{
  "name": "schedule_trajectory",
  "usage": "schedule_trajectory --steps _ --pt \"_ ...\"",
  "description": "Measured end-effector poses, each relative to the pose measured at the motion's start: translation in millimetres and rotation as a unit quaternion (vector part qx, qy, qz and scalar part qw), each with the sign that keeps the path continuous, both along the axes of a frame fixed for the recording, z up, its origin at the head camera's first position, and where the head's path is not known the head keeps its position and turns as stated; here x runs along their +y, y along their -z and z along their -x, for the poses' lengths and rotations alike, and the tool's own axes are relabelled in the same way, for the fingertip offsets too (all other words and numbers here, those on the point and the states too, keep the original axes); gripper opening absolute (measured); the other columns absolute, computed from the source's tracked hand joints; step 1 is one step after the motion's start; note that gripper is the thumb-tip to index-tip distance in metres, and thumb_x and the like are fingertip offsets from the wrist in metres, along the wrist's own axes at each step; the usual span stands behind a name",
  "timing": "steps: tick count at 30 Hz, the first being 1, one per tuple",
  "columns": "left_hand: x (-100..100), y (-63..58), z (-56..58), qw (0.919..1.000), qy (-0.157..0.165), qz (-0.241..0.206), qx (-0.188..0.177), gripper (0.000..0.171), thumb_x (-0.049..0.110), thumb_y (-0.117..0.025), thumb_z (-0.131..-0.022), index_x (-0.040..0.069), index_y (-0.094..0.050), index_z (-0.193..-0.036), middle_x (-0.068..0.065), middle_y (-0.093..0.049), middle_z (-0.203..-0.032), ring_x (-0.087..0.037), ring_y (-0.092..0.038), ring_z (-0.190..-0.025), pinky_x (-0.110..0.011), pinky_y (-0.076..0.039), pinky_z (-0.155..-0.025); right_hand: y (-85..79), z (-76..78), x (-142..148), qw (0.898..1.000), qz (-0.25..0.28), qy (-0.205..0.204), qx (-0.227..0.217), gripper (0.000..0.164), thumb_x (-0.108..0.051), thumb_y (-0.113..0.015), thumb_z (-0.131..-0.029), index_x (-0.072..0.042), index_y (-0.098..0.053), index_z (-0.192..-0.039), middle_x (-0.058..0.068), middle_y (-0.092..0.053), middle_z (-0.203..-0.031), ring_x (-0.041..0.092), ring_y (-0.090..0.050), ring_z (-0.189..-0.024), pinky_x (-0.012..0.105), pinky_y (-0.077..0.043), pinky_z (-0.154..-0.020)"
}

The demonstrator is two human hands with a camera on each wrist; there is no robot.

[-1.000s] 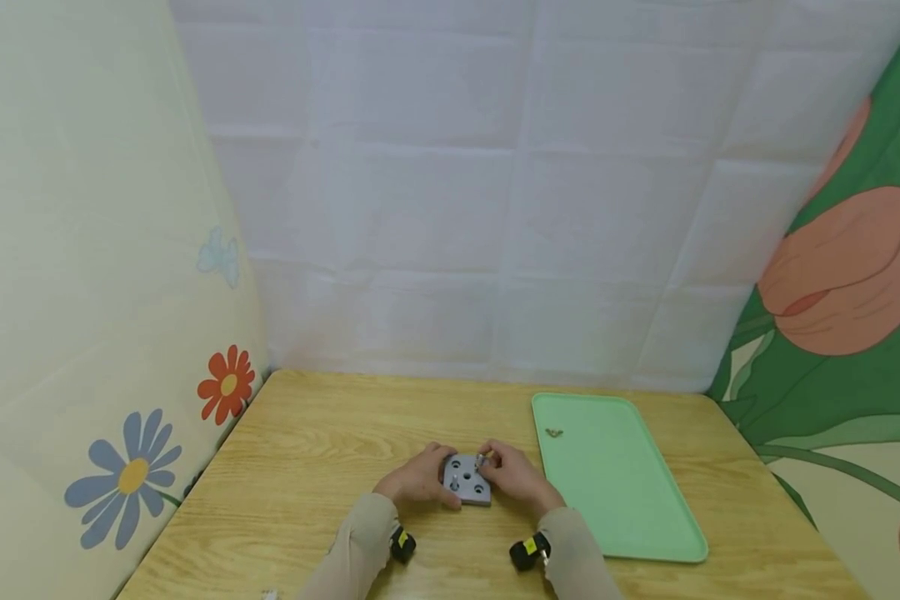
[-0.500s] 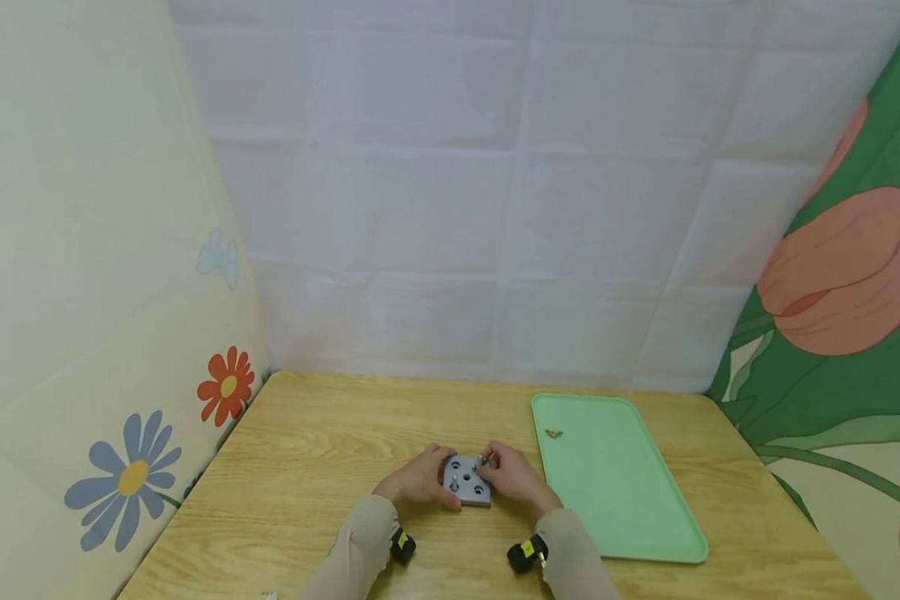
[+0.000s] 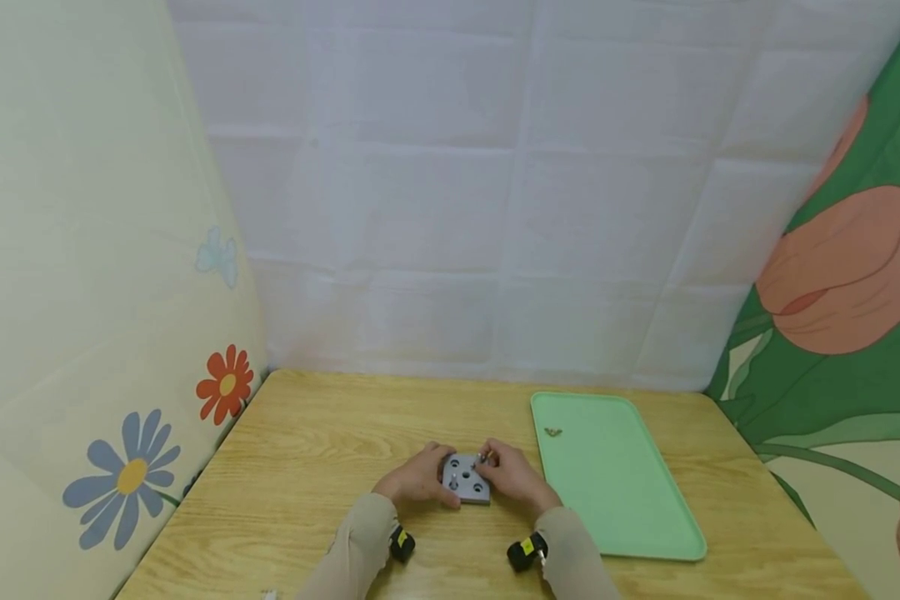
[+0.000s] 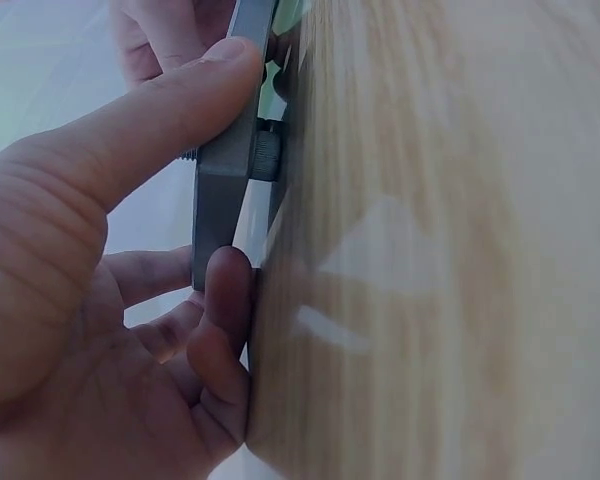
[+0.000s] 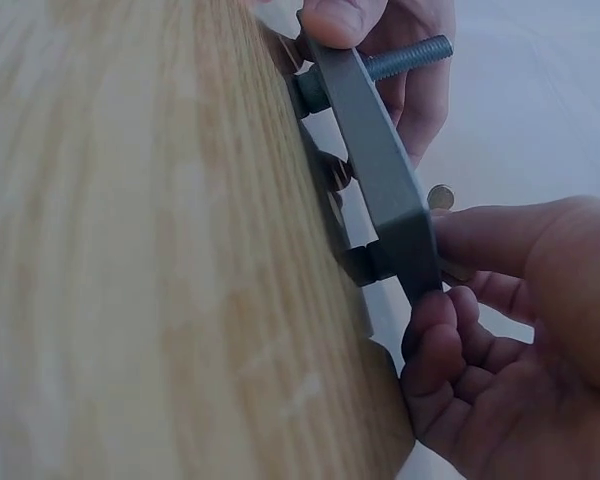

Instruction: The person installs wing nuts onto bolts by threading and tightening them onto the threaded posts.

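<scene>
In the head view a grey metal plate point(image 3: 465, 493) with several holes is held just over the wooden table. My left hand point(image 3: 418, 478) grips its left edge, thumb on the near side. A threaded bolt point(image 5: 410, 58) sticks up through the plate, its knurled head point(image 4: 267, 155) underneath. At the plate's far right corner, my right hand point(image 3: 516, 477) pinches a small brass-coloured wing nut point(image 5: 440, 197) at a second bolt point(image 3: 481, 458); the fingers mostly hide it. That bolt's head point(image 5: 368, 265) shows below the plate in the right wrist view.
A light green tray point(image 3: 622, 492) lies to the right of my right hand. Near its far left corner sits another brass wing nut point(image 3: 552, 432). A small pale object point(image 3: 270, 595) is cut off at the bottom edge. Cloth walls point(image 3: 450, 208) stand behind and beside the table.
My right fingers shift slightly at the far right bolt, and the brass-coloured piece between them shows at different angles. The left hand and plate stay in place.
</scene>
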State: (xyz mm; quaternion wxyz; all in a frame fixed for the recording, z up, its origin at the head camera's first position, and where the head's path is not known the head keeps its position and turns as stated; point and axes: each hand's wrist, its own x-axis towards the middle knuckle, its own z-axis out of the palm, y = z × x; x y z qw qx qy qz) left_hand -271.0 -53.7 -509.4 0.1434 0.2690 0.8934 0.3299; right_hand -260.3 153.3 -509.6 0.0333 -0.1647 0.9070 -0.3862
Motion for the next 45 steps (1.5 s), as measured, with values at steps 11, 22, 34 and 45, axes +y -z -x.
schedule_trajectory --steps 11,22,34,45 --pt "-3.4 -4.2 -3.6 0.9999 0.017 -0.003 -0.001 0.087 0.035 -0.077 -0.063 0.009 -0.034 -0.133 -0.001 -0.039 -0.115 -0.011 -0.043 -0.092 -0.031 -0.037 -0.080 -10.3 -1.9 3.4 0.998 -0.008 0.005 -0.055 0.018 -0.015 -0.053 -0.086 -0.009 -0.049 -0.103 0.002 -0.051 -0.073 0.014 -0.047 -0.061 0.030 -0.038 -0.052" --pt "-4.2 -5.2 -6.4 0.9997 -0.010 -0.021 -0.007 0.087 0.033 -0.080 -0.058 0.007 -0.038 -0.129 -0.002 -0.040 -0.108 -0.013 -0.044 -0.086 -0.033 -0.039 -0.077 -43.5 7.9 42.8 0.996 -0.070 0.049 -0.007 0.020 -0.018 -0.049 -0.089 -0.006 -0.055 -0.103 0.003 -0.054 -0.085 0.015 -0.048 -0.069 0.032 -0.040 -0.058" --pt "10.1 -9.9 -23.9 0.9941 -0.052 0.082 0.049 0.095 0.055 -0.073 -0.057 0.004 -0.036 -0.128 -0.005 -0.040 -0.106 -0.013 -0.046 -0.082 -0.033 -0.041 -0.074 -42.2 22.5 98.6 0.985 -0.146 0.089 0.029 0.022 -0.009 -0.052 -0.085 0.001 -0.057 -0.105 0.012 -0.055 -0.095 0.024 -0.052 -0.083 0.039 -0.042 -0.068" --pt "-2.4 -14.2 -13.6 0.9908 -0.001 0.118 0.066 0.098 0.053 -0.076 -0.055 0.018 -0.033 -0.136 -0.005 -0.039 -0.121 -0.016 -0.043 -0.100 -0.037 -0.038 -0.083 -26.7 31.8 110.6 0.976 -0.208 0.050 0.038 0.033 -0.004 -0.054 -0.082 0.003 -0.052 -0.115 0.018 -0.047 -0.102 0.032 -0.048 -0.094 0.045 -0.039 -0.077"
